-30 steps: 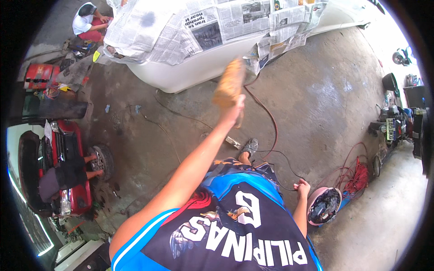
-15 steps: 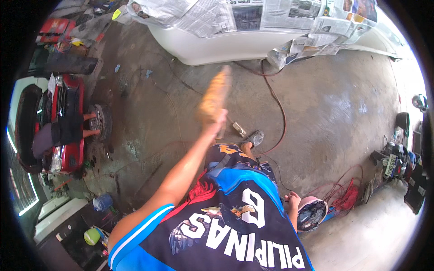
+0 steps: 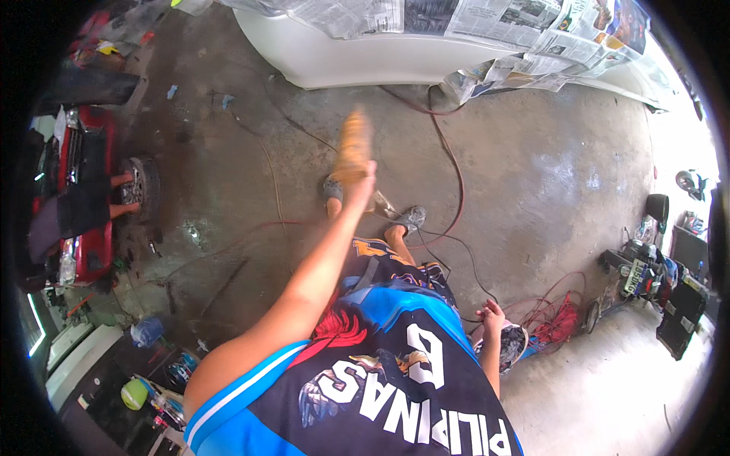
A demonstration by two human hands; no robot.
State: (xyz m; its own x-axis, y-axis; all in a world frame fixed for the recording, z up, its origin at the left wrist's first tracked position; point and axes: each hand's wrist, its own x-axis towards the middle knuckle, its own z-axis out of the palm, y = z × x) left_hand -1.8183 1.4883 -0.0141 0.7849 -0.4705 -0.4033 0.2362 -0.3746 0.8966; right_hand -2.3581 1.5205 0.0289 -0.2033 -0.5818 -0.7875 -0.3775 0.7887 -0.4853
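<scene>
My left hand (image 3: 361, 185) reaches forward, its fingers wrapped round a long orange-brown object (image 3: 353, 144). Motion blur hides exactly what the object is; it points up toward a white car body panel (image 3: 357, 64) but stays apart from it. Off to the right, my right hand (image 3: 493, 313) hangs near my side, its fingers loosely bent and apart, with nothing visible in them. Just behind that hand stands a pale bucket (image 3: 525, 346) with dark contents, partly covered by my forearm.
Newspaper (image 3: 502, 26) covers the upper car body. A red hose (image 3: 460, 178) and thin cables cross the concrete floor near my feet. Coiled red hose (image 3: 559, 323) lies beside the bucket. At left, a person (image 3: 72, 216) bends into a red car front (image 3: 95, 197). Assorted equipment (image 3: 646, 273) stands at right.
My left hand and the orange-brown object have shifted slightly left and up in the picture. My right hand has risen a little, and the whole view has shifted; both feet now show.
</scene>
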